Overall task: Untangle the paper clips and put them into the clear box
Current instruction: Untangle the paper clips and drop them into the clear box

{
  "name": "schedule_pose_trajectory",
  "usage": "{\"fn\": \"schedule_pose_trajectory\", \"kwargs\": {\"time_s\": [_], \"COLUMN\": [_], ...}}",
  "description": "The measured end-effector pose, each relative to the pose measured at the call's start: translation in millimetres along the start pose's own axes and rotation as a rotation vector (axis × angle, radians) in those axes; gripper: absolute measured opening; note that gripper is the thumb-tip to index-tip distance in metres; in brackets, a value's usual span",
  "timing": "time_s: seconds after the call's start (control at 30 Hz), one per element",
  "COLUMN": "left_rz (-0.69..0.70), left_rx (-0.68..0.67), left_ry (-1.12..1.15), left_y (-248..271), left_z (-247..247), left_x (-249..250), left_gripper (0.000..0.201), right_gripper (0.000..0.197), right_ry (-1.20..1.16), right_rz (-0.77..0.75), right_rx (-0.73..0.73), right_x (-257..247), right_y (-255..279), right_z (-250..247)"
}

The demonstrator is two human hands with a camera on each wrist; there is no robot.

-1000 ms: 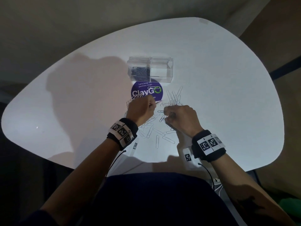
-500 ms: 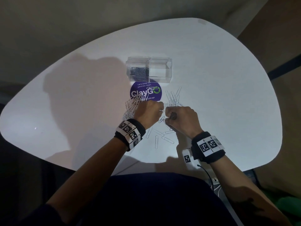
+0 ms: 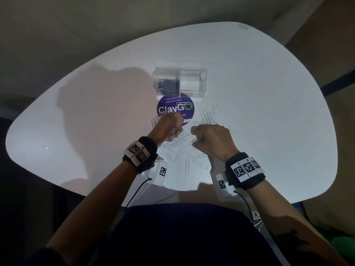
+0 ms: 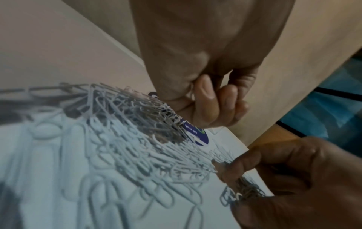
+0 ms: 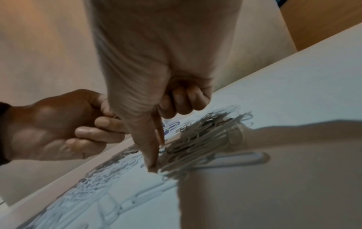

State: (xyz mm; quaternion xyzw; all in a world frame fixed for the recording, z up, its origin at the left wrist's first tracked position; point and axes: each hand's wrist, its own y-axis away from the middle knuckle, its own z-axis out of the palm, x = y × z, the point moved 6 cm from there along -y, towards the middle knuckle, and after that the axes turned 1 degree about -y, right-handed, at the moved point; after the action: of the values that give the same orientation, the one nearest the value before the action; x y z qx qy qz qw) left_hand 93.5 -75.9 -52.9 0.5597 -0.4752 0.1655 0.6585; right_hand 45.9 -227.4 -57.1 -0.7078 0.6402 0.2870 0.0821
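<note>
- Nearest, loose paper clips lie scattered on the white table.
- Left hand and right hand, fingers curled, each pinch clips above the pile.
- Beyond, a purple round sticker reads "ClayGO" and "Let's keep our pantries clean."
- Farthest, the clear box holds dark clips in its left compartment.

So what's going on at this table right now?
A person is separating paper clips heaped on a white table. The left hand and the right hand each pinch clips above the heap. The clear box beyond a purple sticker already holds some clips in its left compartment.
</note>
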Motion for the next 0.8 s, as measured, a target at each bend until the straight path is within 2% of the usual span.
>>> {"fn": "schedule_pose_trajectory", "kwargs": {"time_s": [0.13,0.27,0.43,0.6,0.67,0.73,0.8], "left_rz": [0.036,0.0,0.045,0.077,0.07,0.071,0.078], "left_rx": [-0.055,0.045,0.18,0.227,0.244,0.234,0.214], "left_ry": [0.051,0.07,-0.159,-0.158,-0.128,-0.105,-0.205], "left_y": [3,3,0,1,0,-4,-16], "left_z": [4,2,-4,-9,-13,-21,-33], "left_x": [3,2,4,0,4,13,32], "left_gripper": [0.02,0.01,0.016,0.013,0.017,0.023,0.028], "right_gripper": [0.018,0.006,0.014,0.018,0.027,0.032,0.027], "right_ry": [0.103,0.143,0.147,0.135,-0.029,-0.345,-0.656], "right_rz": [-0.028,-0.059,-0.095,-0.159,-0.143,-0.046,0.076], "right_rx": [0.009,-0.042,-0.149,-0.192,-0.113,-0.023,0.01], "right_x": [-2,-6,-10,-13,-14,-13,-10], "right_y": [-2,-9,-18,-22,-21,-19,-20], "right_z": [3,10,17,19,12,-1,-10]}}
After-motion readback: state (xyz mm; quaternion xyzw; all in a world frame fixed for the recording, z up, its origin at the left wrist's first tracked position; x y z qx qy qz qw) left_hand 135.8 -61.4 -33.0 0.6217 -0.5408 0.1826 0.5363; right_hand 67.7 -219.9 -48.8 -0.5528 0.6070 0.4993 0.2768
